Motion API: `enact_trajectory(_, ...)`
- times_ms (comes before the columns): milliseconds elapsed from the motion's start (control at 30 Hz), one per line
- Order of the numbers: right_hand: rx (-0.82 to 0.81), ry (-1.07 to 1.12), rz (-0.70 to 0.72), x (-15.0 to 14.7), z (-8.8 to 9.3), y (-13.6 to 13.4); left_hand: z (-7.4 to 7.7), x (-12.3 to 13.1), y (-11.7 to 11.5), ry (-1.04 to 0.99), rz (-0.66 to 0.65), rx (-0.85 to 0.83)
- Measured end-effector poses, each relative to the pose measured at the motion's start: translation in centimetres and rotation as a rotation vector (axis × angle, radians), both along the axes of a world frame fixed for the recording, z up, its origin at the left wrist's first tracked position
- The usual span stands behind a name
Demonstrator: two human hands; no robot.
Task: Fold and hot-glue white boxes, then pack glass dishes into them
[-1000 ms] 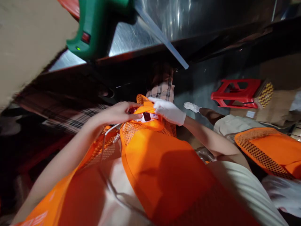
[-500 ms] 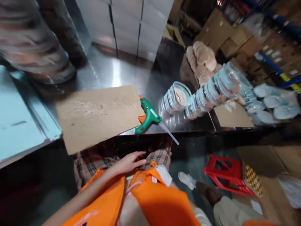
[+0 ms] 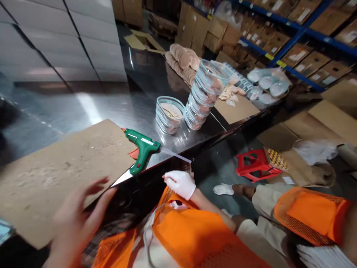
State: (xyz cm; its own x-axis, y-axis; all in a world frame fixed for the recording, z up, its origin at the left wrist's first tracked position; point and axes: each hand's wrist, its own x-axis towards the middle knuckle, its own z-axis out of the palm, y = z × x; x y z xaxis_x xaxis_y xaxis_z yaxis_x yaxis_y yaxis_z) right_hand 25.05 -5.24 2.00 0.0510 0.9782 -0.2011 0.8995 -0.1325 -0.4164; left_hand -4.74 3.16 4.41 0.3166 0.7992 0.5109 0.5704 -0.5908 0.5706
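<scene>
Blue shelves (image 3: 299,31) loaded with cartons fill the background of the head view, behind a shiny metal table (image 3: 142,87). White boxes (image 3: 61,42) are stacked on its far left part. Nearer, a cardboard sheet (image 3: 75,160) lies on the table, and the green glue gun (image 3: 143,149) rests by its right edge, its glue stick (image 3: 178,155) poking out past the table's edge. Beyond the gun stand 2 stacks of clear containers (image 3: 170,117), 1 short and 1 tall. The person's bare left hand (image 3: 71,225), blurred, is at the cardboard's near edge, thumb and fingers apart, with nothing between them. The white-gloved right hand (image 3: 180,185) is beside the person's orange vest (image 3: 192,232), fingers curled; whether it grips anything cannot be told. A red stool (image 3: 258,165) sits on the floor at right.
</scene>
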Motion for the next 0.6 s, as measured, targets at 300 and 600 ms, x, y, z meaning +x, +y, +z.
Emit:
enact_trajectory(300, 0.176, -0.327, -0.094, 4.4, 3.6, 8.3, -2.4, 11.5, 3.1, 0.446, 0.188, -0.029)
enact_trajectory(600, 0.267, -0.309, -0.086, 3.6, 1.6, 7.5, -4.0, 11.7, 3.0, 0.400, 0.151, 0.060)
